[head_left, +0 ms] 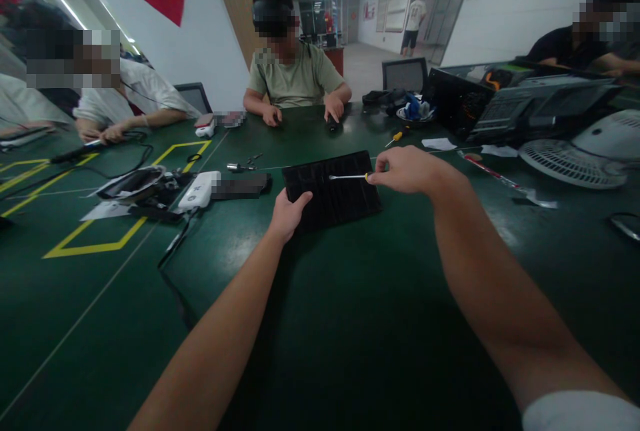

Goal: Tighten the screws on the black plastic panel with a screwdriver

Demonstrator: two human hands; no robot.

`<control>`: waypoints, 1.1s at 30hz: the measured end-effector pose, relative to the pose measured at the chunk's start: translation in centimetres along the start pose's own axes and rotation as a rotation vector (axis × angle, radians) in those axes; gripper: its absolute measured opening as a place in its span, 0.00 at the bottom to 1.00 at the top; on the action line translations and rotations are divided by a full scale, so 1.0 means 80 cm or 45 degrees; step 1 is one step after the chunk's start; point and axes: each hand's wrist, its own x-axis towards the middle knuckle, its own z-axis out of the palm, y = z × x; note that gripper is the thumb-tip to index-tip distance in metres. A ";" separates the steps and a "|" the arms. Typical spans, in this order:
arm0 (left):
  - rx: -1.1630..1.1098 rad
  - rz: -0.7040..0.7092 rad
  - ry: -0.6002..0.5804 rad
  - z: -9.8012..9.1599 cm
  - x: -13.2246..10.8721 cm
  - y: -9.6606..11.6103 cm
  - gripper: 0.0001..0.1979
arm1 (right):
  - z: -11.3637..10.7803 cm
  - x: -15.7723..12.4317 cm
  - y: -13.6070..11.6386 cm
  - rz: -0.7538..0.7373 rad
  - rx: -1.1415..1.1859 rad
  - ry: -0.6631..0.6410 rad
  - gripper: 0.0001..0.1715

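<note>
My left hand point(290, 214) is closed on the left edge of a flat black rectangular panel point(345, 205), its thumb lying on top. The panel is tilted towards me over the green table, and its fine surface detail is too dark to make out. In my right hand point(407, 169) a screwdriver point(347, 177) is pinched by its yellow handle. Its metal shaft points left across the panel's upper middle. I cannot tell whether the tip touches the panel.
Left of the panel lie a dark flat block point(243, 186), a white device point(199, 191) and small metal parts point(240, 167). Another screwdriver point(395, 139) lies beyond my right hand. A white fan point(575, 161) and dark equipment point(540, 107) stand right. A person point(295, 74) sits opposite; others sit at the sides.
</note>
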 end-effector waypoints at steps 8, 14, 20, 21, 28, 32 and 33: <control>-0.011 -0.001 -0.005 0.003 -0.003 0.003 0.20 | 0.004 0.003 0.005 0.010 -0.008 0.050 0.16; -0.007 0.002 -0.002 0.000 0.002 -0.004 0.20 | 0.001 0.002 0.004 0.005 -0.005 0.041 0.14; -0.012 0.005 0.002 0.002 -0.001 -0.002 0.20 | 0.002 0.002 0.004 0.000 0.003 0.041 0.14; -0.009 0.004 0.010 0.003 -0.001 -0.001 0.20 | 0.002 0.002 0.004 0.000 0.000 0.043 0.14; -0.010 0.003 0.002 0.003 -0.001 0.000 0.20 | 0.001 0.001 0.002 0.016 0.012 0.037 0.14; -0.006 0.012 0.002 0.002 0.000 0.000 0.20 | 0.002 0.001 0.003 -0.002 0.011 0.055 0.14; -0.006 0.013 0.003 0.001 0.000 0.000 0.20 | 0.002 0.001 0.003 -0.001 0.011 0.055 0.14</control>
